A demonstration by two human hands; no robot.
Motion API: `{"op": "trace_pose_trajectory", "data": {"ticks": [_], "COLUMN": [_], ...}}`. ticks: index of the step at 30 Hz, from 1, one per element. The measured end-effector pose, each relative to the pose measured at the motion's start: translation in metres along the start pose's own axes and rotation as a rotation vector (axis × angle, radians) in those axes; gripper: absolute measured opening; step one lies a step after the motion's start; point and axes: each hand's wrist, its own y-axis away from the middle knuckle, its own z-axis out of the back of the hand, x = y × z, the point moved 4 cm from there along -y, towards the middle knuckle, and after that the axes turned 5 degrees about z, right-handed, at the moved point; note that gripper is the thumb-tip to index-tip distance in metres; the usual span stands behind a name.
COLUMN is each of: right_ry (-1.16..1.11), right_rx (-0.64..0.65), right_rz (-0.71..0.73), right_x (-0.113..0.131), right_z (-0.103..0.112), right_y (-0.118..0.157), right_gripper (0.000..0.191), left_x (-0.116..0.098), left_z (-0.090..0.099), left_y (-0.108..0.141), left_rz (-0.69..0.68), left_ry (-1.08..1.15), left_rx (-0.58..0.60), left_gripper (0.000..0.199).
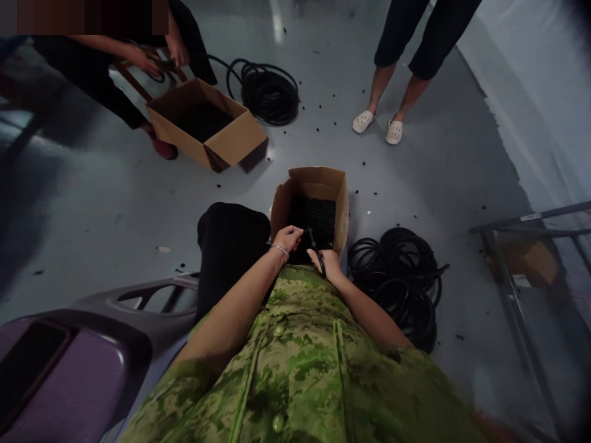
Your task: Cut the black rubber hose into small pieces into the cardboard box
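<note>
My right hand (pixel 327 261) grips a pair of scissors (pixel 316 245) by the dark handles, blades pointing up and toward my left hand. My left hand (pixel 289 237) is closed in a pinch, with a small black piece (pixel 306 231) at its fingertips near the blade tips; its exact shape is too dark to make out. Both hands are over the near side of an open cardboard box (pixel 342 212). Inside the box lies a heap of small black pieces (pixel 314 212).
Coiled black tubing (pixel 397 277) lies right of the box, another coil (pixel 270 92) farther off. A seated person's hands (pixel 159 58) work above a second box (pixel 237 138). Another person stands in white clogs (pixel 394 131). A metal frame (pixel 512 289) and a purple stool (pixel 92 375) flank me.
</note>
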Motion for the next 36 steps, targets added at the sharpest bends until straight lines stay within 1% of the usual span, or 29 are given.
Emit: {"op": "trace_pose_trajectory", "data": {"ticks": [3, 5, 9, 12, 15, 27, 32, 36], "right_ry": [0.015, -0.014, -0.205, -0.359, -0.427, -0.281, -0.2, -0.18], "right_rx": [-0.008, 0.007, 0.068, 0.103, 0.112, 0.151, 0.145, 0.148], "right_rz": [-0.032, -0.079, -0.175, -0.158, -0.113, -0.053, -0.032, -0.024], "right_x": [-0.005, -0.011, -0.017, -0.015, -0.013, -0.009, -0.014, -0.016], "right_z": [-0.003, -0.005, -0.007, -0.006, -0.004, 0.0, -0.002, -0.005], "right_y": [0.001, 0.002, 0.003, 0.005, 0.006, -0.003, -0.006, -0.006], "right_gripper": [0.06, 0.061, 0.063, 0.062, 0.061, 0.056, 0.056, 0.055], "left_x": [0.0, 0.0, -0.001, -0.003, -0.005, -0.008, -0.006, -0.006], "left_z": [0.001, 0.001, 0.0, -0.001, -0.001, -0.003, -0.003, -0.003], "left_y": [-0.001, -0.002, 0.0, 0.003, 0.006, 0.011, 0.008, 0.008], "left_rz": [0.007, 0.005, -0.017, -0.041, -0.06, -0.096, -0.108, -0.111], "left_ry": [0.009, 0.017, 0.033, 0.052, 0.063, 0.047, 0.043, 0.042], "left_rx": [-0.022, -0.016, 0.018, 0.045, 0.055, 0.087, 0.084, 0.086], "left_gripper": [0.024, 0.025, 0.027, 0.028, 0.029, 0.028, 0.026, 0.026]}}
